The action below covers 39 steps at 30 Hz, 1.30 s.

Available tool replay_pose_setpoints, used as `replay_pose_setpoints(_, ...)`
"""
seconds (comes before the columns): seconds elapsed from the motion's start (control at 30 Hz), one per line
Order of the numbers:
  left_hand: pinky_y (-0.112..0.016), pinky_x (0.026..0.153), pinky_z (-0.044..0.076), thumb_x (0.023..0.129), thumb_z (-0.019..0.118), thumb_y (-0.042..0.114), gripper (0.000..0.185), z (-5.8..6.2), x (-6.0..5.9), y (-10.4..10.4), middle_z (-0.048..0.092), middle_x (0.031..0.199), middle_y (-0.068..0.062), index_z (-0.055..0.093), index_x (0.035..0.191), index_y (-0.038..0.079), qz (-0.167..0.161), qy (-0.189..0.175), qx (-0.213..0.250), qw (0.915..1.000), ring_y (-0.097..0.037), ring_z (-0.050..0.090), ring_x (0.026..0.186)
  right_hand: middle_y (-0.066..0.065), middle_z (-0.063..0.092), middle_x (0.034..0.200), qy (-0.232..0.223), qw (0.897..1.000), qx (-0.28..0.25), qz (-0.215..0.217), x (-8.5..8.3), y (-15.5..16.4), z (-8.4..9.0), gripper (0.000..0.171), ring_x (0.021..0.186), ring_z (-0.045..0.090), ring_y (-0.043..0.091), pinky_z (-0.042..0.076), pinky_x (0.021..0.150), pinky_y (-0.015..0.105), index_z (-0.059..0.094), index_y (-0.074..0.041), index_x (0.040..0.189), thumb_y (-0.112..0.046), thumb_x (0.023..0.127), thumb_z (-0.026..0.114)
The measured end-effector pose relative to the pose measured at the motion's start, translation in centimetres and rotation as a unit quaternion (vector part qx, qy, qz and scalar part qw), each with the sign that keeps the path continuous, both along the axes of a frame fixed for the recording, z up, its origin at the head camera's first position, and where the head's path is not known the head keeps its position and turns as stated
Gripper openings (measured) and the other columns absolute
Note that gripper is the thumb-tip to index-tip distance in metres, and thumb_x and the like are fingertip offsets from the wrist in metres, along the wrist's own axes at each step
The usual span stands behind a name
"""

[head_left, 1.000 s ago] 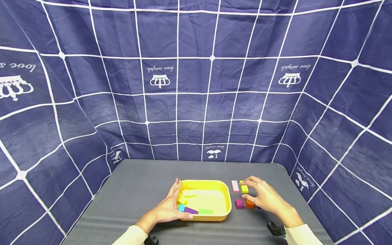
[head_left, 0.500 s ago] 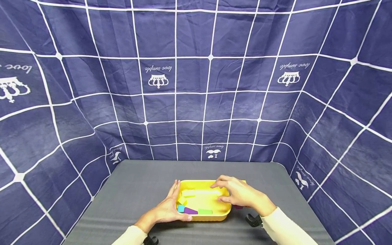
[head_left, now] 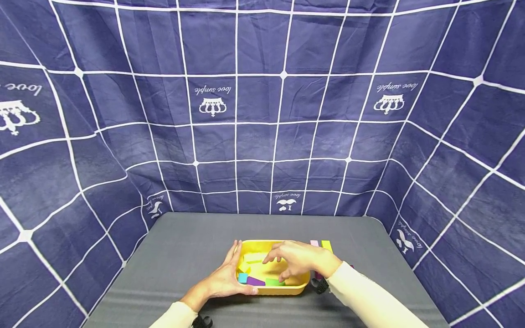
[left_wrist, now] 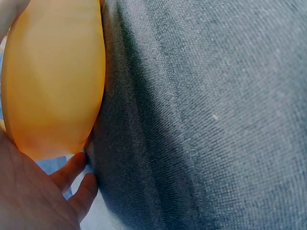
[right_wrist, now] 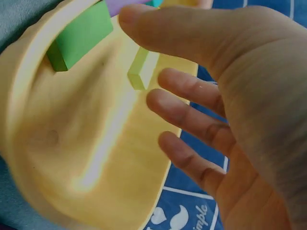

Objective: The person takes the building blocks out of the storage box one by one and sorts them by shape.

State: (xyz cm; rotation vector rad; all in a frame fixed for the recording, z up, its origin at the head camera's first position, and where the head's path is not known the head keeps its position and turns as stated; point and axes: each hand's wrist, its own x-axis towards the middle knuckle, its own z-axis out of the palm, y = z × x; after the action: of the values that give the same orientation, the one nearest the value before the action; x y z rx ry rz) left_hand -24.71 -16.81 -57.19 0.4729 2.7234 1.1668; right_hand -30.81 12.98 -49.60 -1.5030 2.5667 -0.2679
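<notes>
Clasping the tub with our left hand, we held our right hand, fingers apart, near the green block.

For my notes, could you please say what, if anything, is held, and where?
The left hand grips the yellow bin by its left end; the right hand holds nothing.
</notes>
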Motion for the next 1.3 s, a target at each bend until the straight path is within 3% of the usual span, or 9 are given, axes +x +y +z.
replay_pose_setpoints(0.2, -0.075, 0.133, 0.042, 0.076, 0.106, 0.060, 0.161, -0.1, 0.1, -0.1, 0.002, 0.196, -0.028, 0.004, 0.188, 0.005, 0.000, 0.001, 0.001, 1.0000, -0.059, 0.036, 0.172, -0.007, 0.082, 0.133, -0.017, 0.999, 0.042, 0.017, -0.7, -1.9, -0.7, 0.064, 0.113, 0.078, 0.004, 0.059, 0.102, 0.016, 0.079, -0.028, 0.148, -0.031, 0.090, 0.105)
replay_pose_setpoints(0.67, -0.077, 0.134, 0.040, 0.079, 0.105, 0.060, 0.160, 0.0, 0.1, -0.1, 0.000, 0.197, -0.025, -0.001, 0.188, 0.009, -0.005, -0.005, 0.008, 0.9999, -0.060, 0.035, 0.173, -0.013, 0.086, 0.124, -0.030, 0.993, 0.065, 0.096, -1.9, -5.3, -2.4, 0.065, 0.108, 0.076, -0.004, 0.055, 0.099, 0.007, 0.079, -0.030, 0.143, -0.017, 0.086, 0.105)
replay_pose_setpoints(1.07, -0.076, 0.135, 0.039, 0.080, 0.104, 0.060, 0.158, 0.1, 0.1, -0.1, 0.001, 0.196, -0.026, 0.000, 0.188, 0.009, -0.010, -0.008, 0.011, 0.9999, -0.058, 0.035, 0.173, -0.011, 0.079, 0.111, 0.012, 0.985, 0.089, 0.145, -1.9, -6.7, -2.9, 0.046, 0.097, 0.070, -0.002, 0.047, 0.086, 0.000, 0.081, -0.024, 0.126, -0.013, 0.088, 0.103)
replay_pose_setpoints(1.3, -0.074, 0.136, 0.039, 0.081, 0.104, 0.061, 0.158, 0.0, 0.1, -0.2, 0.002, 0.196, -0.026, 0.000, 0.188, 0.009, -0.010, 0.000, 0.008, 0.9999, -0.056, 0.034, 0.174, -0.014, 0.080, 0.099, -0.035, 0.989, 0.069, 0.127, -1.8, -7.0, -2.9, 0.030, 0.087, 0.068, -0.007, 0.051, 0.082, 0.001, 0.081, -0.018, 0.115, -0.011, 0.093, 0.100)
